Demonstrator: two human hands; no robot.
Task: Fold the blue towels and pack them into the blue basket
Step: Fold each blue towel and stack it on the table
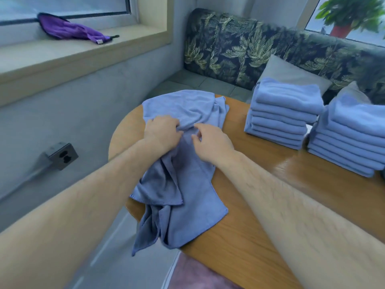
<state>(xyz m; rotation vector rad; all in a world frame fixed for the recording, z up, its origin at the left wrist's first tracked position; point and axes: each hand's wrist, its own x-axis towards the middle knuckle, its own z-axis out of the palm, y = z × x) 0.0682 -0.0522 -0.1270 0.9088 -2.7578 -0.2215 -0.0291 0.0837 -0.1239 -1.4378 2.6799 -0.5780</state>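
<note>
A crumpled blue towel [183,184] lies over the left end of the wooden table [260,205], part of it hanging off the near edge. My left hand [162,132] grips a bunch of the cloth near its middle. My right hand [212,140] pinches the same towel just to the right, fingers curled into the fabric. Two stacks of folded blue towels stand on the table's right side: one stack [283,113] further back, the other stack [350,138] at the right edge. No blue basket is in view.
A leaf-patterned sofa [239,49] with a grey cushion [291,74] runs behind the table. A purple cloth [68,28] lies on the window sill at upper left. A wall socket box [61,155] sits on the left wall. A potted plant [350,15] is at top right.
</note>
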